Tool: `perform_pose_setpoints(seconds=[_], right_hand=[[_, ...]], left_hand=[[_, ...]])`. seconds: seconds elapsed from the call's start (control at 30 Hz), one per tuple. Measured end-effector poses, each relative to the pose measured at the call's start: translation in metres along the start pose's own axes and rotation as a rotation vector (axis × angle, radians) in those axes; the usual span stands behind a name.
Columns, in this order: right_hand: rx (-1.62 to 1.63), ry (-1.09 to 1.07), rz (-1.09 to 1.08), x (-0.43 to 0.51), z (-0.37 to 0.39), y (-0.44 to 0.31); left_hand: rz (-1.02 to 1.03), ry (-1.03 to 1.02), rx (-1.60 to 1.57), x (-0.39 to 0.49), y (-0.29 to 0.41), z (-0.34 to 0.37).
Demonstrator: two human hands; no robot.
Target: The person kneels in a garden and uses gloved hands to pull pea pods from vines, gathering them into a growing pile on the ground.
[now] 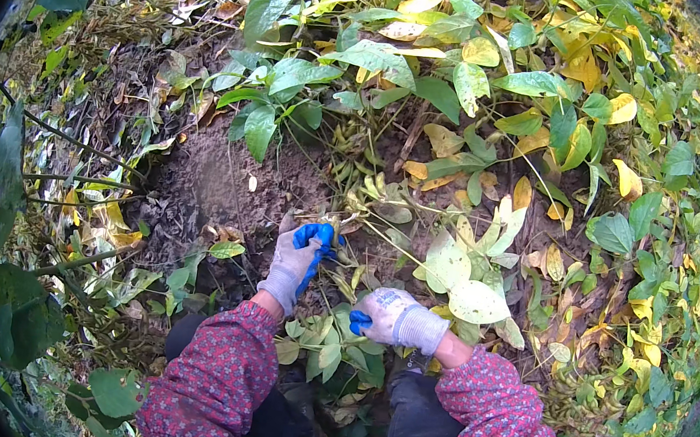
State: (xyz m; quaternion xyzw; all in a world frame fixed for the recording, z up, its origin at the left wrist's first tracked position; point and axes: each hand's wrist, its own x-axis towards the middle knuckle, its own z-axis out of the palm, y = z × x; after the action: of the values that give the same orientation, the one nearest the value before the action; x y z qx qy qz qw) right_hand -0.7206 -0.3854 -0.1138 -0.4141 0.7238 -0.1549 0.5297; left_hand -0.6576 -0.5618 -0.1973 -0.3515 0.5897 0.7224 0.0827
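Note:
Both hands wear pale knit work gloves with blue-coated palms. My left hand (303, 255) is closed around the stem of a bean plant (351, 209), whose pods and yellow-green leaves spread to the right over the soil. Close by, to the lower right, my right hand (380, 315) is curled with its back up; its fingertips are mostly hidden, so whether it holds anything does not show. Pale broad leaves (467, 284) lie just above and right of it. More green pods (350, 169) hang in a cluster above my left hand.
Dense bean plants with green and yellow leaves (467, 81) stand ahead and to the right. Bare brown soil (211, 167) shows at the left, with dry leaf litter around it. Dark branches with large leaves (23, 308) reach in from the left. Low leaves (333, 349) grow between the knees.

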Motion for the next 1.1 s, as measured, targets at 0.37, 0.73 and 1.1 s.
perform_pose_setpoints(seconds=[0.37, 0.73, 1.1], right_hand=[[0.169, 0.732, 0.219, 0.025, -0.008, 0.032], [0.850, 0.427, -0.177, 0.007, -0.007, 0.050], [0.575, 0.561, 0.172, 0.019, 0.009, 0.055]], left_hand=[[0.277, -0.086, 0.352, -0.007, 0.029, 0.014], [0.139, -0.268, 0.319, -0.014, 0.051, 0.015], [0.437, -0.181, 0.684, -0.016, 0.054, 0.023]])
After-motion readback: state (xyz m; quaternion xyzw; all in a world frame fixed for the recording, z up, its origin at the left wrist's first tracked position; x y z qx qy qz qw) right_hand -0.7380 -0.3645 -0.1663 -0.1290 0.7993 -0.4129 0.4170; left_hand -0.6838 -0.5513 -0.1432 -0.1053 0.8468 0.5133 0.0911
